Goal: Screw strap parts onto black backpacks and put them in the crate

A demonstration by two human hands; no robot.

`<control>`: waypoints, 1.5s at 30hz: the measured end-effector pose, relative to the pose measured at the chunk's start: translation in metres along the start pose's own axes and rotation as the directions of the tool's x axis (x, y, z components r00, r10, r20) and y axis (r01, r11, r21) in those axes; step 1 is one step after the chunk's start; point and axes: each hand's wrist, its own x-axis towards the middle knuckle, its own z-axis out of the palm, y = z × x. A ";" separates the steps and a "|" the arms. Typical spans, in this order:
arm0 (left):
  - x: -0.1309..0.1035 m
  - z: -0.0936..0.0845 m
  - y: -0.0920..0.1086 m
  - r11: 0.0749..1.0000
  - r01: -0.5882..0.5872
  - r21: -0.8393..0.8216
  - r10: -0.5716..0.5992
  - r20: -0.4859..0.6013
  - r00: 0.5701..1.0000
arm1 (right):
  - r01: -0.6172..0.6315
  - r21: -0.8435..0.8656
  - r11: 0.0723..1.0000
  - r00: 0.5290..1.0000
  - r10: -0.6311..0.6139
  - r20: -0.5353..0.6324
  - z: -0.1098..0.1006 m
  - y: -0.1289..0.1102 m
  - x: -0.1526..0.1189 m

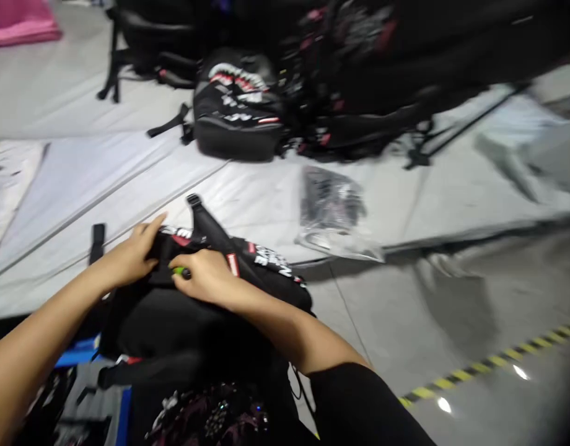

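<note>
A black backpack (276, 282) with white lettering and red labels lies at the table's near edge, its strap lying across the top. My left hand (132, 257) grips the black fabric near its upper left part, thumb and fingers pressed around it. Beside it, my right hand (204, 275) is closed on a small green and black tool (181, 272), which rests against the backpack. Most of the tool is hidden inside the fist.
Black bags, one with a shark-mouth print (238, 105), are piled across the table (257, 186). A clear plastic packet (334, 207) lies near the edge. Pink cloth (20, 21) is at upper left, blue crate edges (123, 415) below, yellow-black floor tape (480, 369) at right.
</note>
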 end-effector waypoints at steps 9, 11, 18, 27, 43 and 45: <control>0.001 0.005 -0.001 0.996 0.054 0.074 -0.051 -0.036 0.998 | -0.110 0.128 0.986 0.740 0.167 -0.652 -0.070 0.083 -0.109; 0.000 0.005 0.005 0.995 0.068 0.077 -0.066 -0.037 0.997 | -0.489 -0.045 0.871 0.661 0.337 -0.671 -0.078 0.131 -0.139; 0.006 -0.004 0.052 0.978 0.106 0.182 -0.109 0.007 0.994 | -0.732 -0.345 0.588 0.676 0.562 -0.477 -0.092 0.243 -0.148; 0.014 -0.003 0.052 0.986 0.115 0.121 -0.116 -0.002 0.993 | -0.572 -0.555 0.605 0.820 0.438 -0.368 -0.090 0.247 -0.143; -0.012 -0.005 0.068 0.998 -0.032 0.048 0.051 -0.461 0.886 | -0.670 -0.227 0.707 0.640 0.395 -0.659 -0.108 0.193 -0.179; -0.027 -0.006 0.091 0.985 -0.169 -0.022 0.120 -0.614 0.780 | -0.548 -0.024 0.836 0.628 0.393 -0.672 -0.107 0.165 -0.176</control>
